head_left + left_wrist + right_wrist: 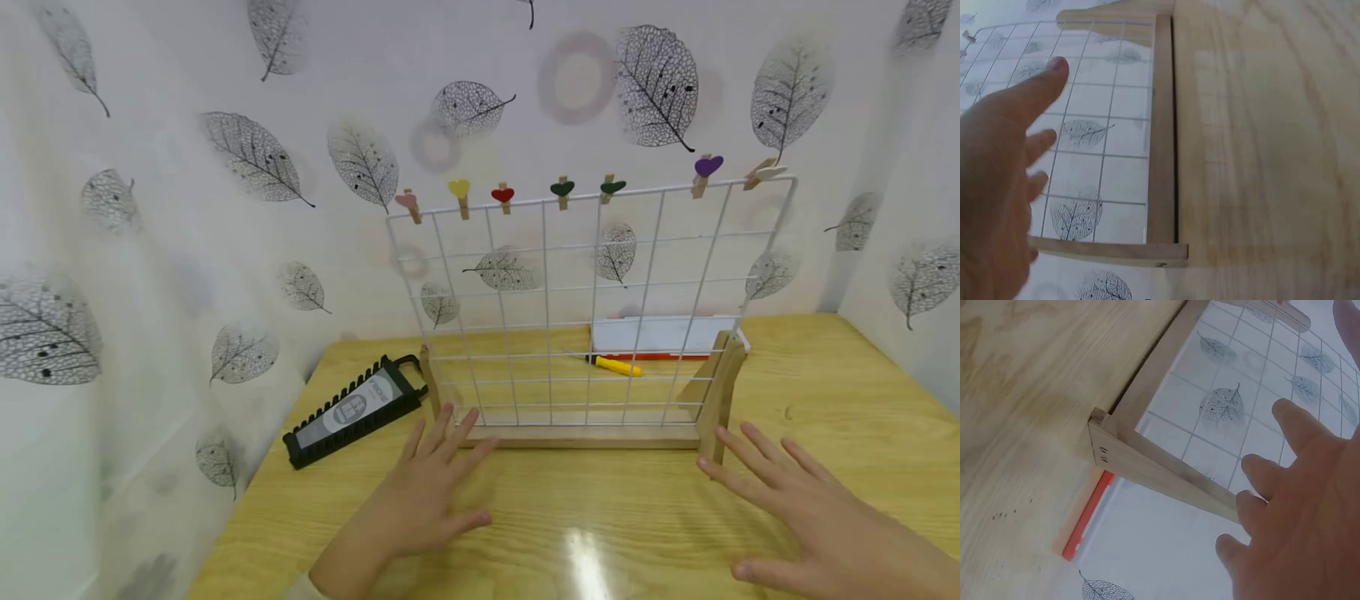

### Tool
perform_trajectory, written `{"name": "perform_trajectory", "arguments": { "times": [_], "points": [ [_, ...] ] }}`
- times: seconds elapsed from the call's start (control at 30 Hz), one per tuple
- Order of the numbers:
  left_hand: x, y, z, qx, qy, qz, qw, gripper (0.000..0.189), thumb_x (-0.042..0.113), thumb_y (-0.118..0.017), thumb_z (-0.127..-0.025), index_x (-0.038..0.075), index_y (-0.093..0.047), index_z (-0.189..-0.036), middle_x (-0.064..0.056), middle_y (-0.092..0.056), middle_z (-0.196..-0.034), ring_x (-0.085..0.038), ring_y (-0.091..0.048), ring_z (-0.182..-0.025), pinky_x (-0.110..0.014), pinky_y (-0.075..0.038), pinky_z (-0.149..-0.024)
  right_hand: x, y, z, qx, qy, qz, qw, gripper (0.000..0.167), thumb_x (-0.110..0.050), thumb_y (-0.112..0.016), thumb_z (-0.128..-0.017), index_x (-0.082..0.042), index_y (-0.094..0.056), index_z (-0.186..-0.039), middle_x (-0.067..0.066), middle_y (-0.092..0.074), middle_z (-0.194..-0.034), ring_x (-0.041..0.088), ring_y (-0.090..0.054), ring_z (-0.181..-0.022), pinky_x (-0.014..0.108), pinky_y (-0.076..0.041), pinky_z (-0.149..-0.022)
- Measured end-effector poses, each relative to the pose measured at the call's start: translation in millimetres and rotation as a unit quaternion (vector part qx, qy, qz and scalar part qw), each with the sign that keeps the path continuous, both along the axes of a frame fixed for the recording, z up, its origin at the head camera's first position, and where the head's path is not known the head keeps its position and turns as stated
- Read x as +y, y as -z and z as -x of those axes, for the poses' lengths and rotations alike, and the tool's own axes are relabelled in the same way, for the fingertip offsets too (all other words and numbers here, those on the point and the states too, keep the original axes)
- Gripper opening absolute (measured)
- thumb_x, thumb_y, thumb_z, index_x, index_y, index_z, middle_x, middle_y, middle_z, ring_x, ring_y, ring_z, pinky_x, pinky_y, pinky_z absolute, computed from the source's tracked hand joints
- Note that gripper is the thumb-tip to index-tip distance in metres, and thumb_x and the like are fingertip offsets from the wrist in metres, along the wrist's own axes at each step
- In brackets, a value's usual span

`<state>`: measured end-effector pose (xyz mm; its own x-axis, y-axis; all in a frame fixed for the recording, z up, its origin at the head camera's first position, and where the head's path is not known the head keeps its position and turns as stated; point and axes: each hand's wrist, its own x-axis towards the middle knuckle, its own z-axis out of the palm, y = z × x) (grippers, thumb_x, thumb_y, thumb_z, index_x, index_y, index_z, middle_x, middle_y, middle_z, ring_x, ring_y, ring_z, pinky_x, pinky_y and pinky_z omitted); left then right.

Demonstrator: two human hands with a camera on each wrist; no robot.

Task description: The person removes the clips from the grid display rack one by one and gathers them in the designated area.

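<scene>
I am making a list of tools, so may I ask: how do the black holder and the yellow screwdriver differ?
The black holder is broad; the yellow screwdriver is slim and smaller. The holder lies left of the wire rack; the screwdriver lies behind it. Both rest on the table.

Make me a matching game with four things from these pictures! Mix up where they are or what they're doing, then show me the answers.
1. Screwdriver
2. Black holder
3. Purple heart
4. Right hand

A. On top edge of the grid
B. Fingers spread, holding nothing
C. On the table, left of the grid in the head view
D. Lying behind the grid

Pairs: 1-D, 2-C, 3-A, 4-B
</scene>
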<state>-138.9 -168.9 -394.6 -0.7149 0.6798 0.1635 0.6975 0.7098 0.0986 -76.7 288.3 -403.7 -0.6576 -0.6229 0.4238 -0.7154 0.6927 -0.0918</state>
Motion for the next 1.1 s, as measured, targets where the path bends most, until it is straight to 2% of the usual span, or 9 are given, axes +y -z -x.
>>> {"name": "perform_trajectory", "arguments": {
  "times": [0.1,0.17,0.23,0.33,0.43,0.53,0.67,0.9,1.1],
  "points": [
    [-3.8,-1.6,14.4,0.083,0.079,-0.119,0.9863,0.063,0.050,-0.055,-0.102,0.018,-0.042,-0.154,-0.010,-0.030,-0.163,-0.034,-0.027,-0.149,-0.057,-0.033,-0.111,2.5,-9.7,-1.2,0.001,0.010,0.000,0.9999,0.097,-0.050,-0.089,-0.070,-0.016,-0.048,-0.151,0.009,-0.025,-0.165,0.012,0.001,-0.154,0.021,0.008,-0.117],
    [-5.1,-3.1,28.9,0.165,0.132,-0.232,0.9495,0.047,0.038,-0.055,-0.105,0.005,-0.057,-0.139,-0.016,-0.051,-0.148,-0.034,-0.049,-0.135,-0.048,-0.044,-0.105,4.5,-21.3,-0.3,0.010,0.017,0.002,0.9998,0.095,-0.049,-0.090,-0.069,-0.017,-0.050,-0.149,0.007,-0.031,-0.163,0.006,-0.005,-0.152,0.015,0.002,-0.116],
    [-5.6,-4.1,44.0,0.240,0.144,-0.341,0.8972,0.037,0.028,-0.055,-0.106,-0.004,-0.065,-0.121,-0.021,-0.064,-0.126,-0.034,-0.062,-0.116,-0.038,-0.049,-0.101,6.8,-36.1,2.4,0.025,0.016,0.016,0.9994,0.092,-0.046,-0.092,-0.067,-0.018,-0.054,-0.146,0.004,-0.039,-0.159,-0.002,-0.015,-0.148,0.010,-0.006,-0.113],
    [-5.9,-2.8,62.0,0.254,0.072,-0.478,0.8378,0.030,0.015,-0.058,-0.103,-0.014,-0.059,-0.110,-0.022,-0.062,-0.108,-0.029,-0.060,-0.098,-0.027,-0.046,-0.096,10.3,-62.2,11.1,0.064,-0.006,0.058,0.9962,0.076,-0.048,-0.087,-0.075,-0.013,-0.063,-0.137,-0.001,-0.053,-0.148,-0.007,-0.033,-0.139,0.006,-0.021,-0.108],
    [-6.0,1.2,72.5,0.153,-0.024,-0.569,0.8075,0.025,0.005,-0.055,-0.101,-0.013,-0.047,-0.118,-0.015,-0.052,-0.113,-0.019,-0.050,-0.099,-0.024,-0.040,-0.091,12.1,-89.7,21.2,0.100,-0.031,0.124,0.9867,0.062,-0.053,-0.075,-0.088,-0.003,-0.070,-0.125,-0.006,-0.061,-0.137,-0.006,-0.047,-0.130,0.008,-0.031,-0.104],
    [-5.4,7.0,79.6,0.035,-0.069,-0.602,0.7951,0.036,0.004,-0.049,-0.104,-0.008,-0.035,-0.135,-0.014,-0.044,-0.131,-0.014,-0.044,-0.113,-0.022,-0.038,-0.093,13.0,-116.0,32.0,0.137,-0.033,0.187,0.9722,0.060,-0.052,-0.066,-0.095,0.004,-0.073,-0.114,-0.013,-0.063,-0.130,-0.005,-0.054,-0.122,0.010,-0.036,-0.102],
    [-1.2,17.4,88.4,-0.046,-0.052,-0.602,0.7955,0.054,0.025,-0.044,-0.110,-0.003,-0.022,-0.151,-0.021,-0.035,-0.147,-0.012,-0.037,-0.131,-0.020,-0.034,-0.103,13.5,-146.8,45.8,0.156,0.036,0.260,0.9523,0.032,-0.027,-0.068,-0.099,0.000,-0.074,-0.115,-0.027,-0.062,-0.122,-0.008,-0.056,-0.109,0.010,-0.035,-0.098],
    [10.1,31.5,104.7,-0.067,0.056,-0.633,0.7691,0.047,0.032,-0.045,-0.110,0.004,-0.036,-0.147,-0.010,-0.053,-0.132,-0.024,-0.051,-0.122,-0.030,-0.039,-0.105,2.9,-189.4,77.4,0.082,0.098,0.411,0.9029,0.032,0.002,-0.057,-0.101,-0.002,-0.064,-0.131,-0.016,-0.067,-0.118,0.005,-0.057,-0.108,0.011,-0.038,-0.094],
    [17.8,32.8,108.2,-0.083,0.004,-0.629,0.7732,0.043,0.028,-0.041,-0.110,-0.003,-0.042,-0.141,-0.032,-0.059,-0.115,-0.024,-0.061,-0.108,-0.031,-0.041,-0.103,-7.9,-208.1,91.7,0.032,0.146,0.423,0.8938,0.039,-0.012,-0.056,-0.104,-0.016,-0.057,-0.143,-0.010,-0.064,-0.128,0.005,-0.055,-0.118,0.018,-0.034,-0.108]
  ]
}}
